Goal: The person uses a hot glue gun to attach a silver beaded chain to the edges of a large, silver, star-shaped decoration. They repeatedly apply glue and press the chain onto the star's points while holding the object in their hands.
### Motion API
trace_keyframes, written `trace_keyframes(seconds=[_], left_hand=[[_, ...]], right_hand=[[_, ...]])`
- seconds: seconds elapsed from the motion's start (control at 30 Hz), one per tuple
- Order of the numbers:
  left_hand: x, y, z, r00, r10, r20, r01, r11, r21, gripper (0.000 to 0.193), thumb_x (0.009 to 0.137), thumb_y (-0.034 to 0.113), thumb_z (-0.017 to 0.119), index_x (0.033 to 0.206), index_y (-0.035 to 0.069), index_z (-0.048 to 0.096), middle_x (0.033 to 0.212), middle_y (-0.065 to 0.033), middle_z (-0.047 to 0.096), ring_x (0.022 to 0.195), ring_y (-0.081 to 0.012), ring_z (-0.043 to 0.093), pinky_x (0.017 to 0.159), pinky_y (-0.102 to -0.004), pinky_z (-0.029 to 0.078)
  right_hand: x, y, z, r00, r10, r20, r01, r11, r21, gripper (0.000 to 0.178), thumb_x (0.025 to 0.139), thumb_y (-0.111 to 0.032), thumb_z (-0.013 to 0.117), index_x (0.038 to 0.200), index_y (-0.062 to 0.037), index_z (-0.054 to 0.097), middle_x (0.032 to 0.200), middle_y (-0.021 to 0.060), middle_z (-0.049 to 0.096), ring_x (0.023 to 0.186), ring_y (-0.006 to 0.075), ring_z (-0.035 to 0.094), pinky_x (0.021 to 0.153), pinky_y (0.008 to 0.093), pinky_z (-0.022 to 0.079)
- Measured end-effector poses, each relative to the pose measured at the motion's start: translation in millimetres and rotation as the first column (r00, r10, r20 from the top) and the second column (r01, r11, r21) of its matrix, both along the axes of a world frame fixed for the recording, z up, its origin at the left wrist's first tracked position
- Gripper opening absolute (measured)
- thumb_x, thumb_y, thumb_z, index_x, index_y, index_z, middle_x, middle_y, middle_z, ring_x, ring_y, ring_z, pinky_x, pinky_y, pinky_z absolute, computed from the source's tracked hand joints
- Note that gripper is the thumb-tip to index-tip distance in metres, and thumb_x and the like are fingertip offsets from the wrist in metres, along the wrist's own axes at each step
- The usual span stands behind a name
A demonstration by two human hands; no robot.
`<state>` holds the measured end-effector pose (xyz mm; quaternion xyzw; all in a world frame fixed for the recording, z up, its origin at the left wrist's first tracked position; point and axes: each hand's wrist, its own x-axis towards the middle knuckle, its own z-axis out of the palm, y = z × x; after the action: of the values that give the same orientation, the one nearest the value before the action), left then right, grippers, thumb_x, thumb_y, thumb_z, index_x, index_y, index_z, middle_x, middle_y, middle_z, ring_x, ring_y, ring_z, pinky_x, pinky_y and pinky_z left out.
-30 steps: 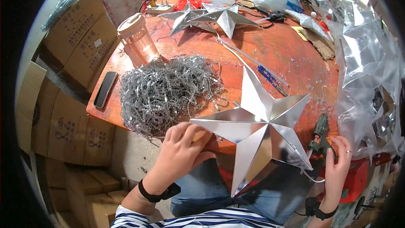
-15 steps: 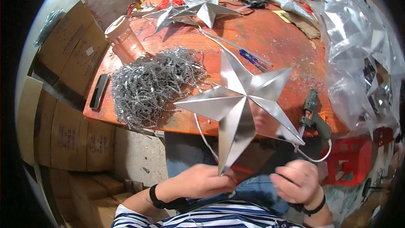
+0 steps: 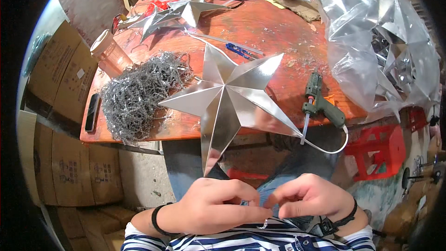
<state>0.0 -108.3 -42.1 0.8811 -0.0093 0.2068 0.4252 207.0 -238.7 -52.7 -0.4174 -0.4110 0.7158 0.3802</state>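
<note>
A shiny silver five-pointed star [image 3: 232,93] lies at the table's front edge, its lower point sticking out over the edge toward me. Just below that point, my left hand [image 3: 213,207] is closed, thumb and forefinger pinched together. A short bit of silver tinsel strand [image 3: 265,224] dangles under its fingertips. My right hand [image 3: 316,199] is curled close beside it, fingertips almost meeting the left ones. Whatever sits between the right fingertips is too small to tell. A heap of silver tinsel garland [image 3: 139,95] lies left of the star.
A green glue gun [image 3: 320,100] with a white cord lies right of the star. Blue-handled cutters [image 3: 239,51], a cup [image 3: 111,56] and a phone [image 3: 92,112] are on the table [image 3: 274,23]. More stars [image 3: 190,14] lie behind; a plastic bag [image 3: 357,42] of silver pieces bulges at right.
My left hand has left the star's lower point and come to my right hand in front of my body. The star has settled lower against the table. The view has shifted right.
</note>
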Motion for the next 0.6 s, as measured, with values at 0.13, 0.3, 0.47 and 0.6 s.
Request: trace_keyframes(seconds=[0.13, 0.3, 0.47, 0.6], left_hand=[[1, 1, -4, 0.998, -0.037, 0.044, 0.044, 0.985, -0.167, 0.021, 0.085, 0.015, 0.068, 0.104, 0.006, 0.072, 0.089, -0.0063, 0.063, 0.074, -0.0159, 0.065, 0.062, -0.0251, 0.053], [-1, 6, -5, 0.928, -0.372, -0.017, 0.067, 0.210, -0.975, 0.052, 0.101, 0.032, 0.039, 0.141, -0.002, 0.036, 0.128, -0.0161, 0.053, 0.096, -0.0171, 0.060, 0.081, -0.0298, 0.051], [10, 15, -2, 0.912, -0.409, 0.019, 0.047, 0.059, -0.997, 0.057, 0.100, 0.042, 0.040, 0.137, 0.000, 0.038, 0.127, -0.0154, 0.052, 0.094, -0.0170, 0.061, 0.080, -0.0300, 0.052], [20, 20, 2, 0.930, -0.367, 0.017, 0.056, 0.096, -0.994, 0.040, 0.096, 0.024, 0.054, 0.127, 0.001, 0.044, 0.111, -0.0101, 0.055, 0.090, -0.0124, 0.059, 0.077, -0.0257, 0.051]], right_hand=[[-2, 1, 21, 0.973, -0.146, 0.180, 0.110, 0.975, 0.195, 0.014, 0.081, -0.011, 0.073, 0.086, 0.0020, 0.071, 0.074, 0.0093, 0.070, 0.066, 0.0115, 0.065, 0.060, 0.0236, 0.048], [4, -2, 26, 0.872, -0.389, 0.297, 0.212, 0.847, 0.487, 0.010, 0.084, -0.010, 0.068, 0.087, -0.0003, 0.069, 0.074, 0.0073, 0.068, 0.061, 0.0115, 0.063, 0.055, 0.0235, 0.047], [9, 4, 35, 0.780, -0.463, 0.422, 0.100, 0.757, 0.645, 0.007, 0.077, -0.008, 0.072, 0.079, -0.0036, 0.067, 0.065, 0.0065, 0.064, 0.050, 0.0169, 0.060, 0.047, 0.0263, 0.046], [11, 7, 37, 0.764, -0.461, 0.452, 0.029, 0.724, 0.689, 0.010, 0.073, -0.007, 0.075, 0.077, -0.0057, 0.066, 0.062, 0.0058, 0.063, 0.048, 0.0181, 0.060, 0.045, 0.0273, 0.046]])
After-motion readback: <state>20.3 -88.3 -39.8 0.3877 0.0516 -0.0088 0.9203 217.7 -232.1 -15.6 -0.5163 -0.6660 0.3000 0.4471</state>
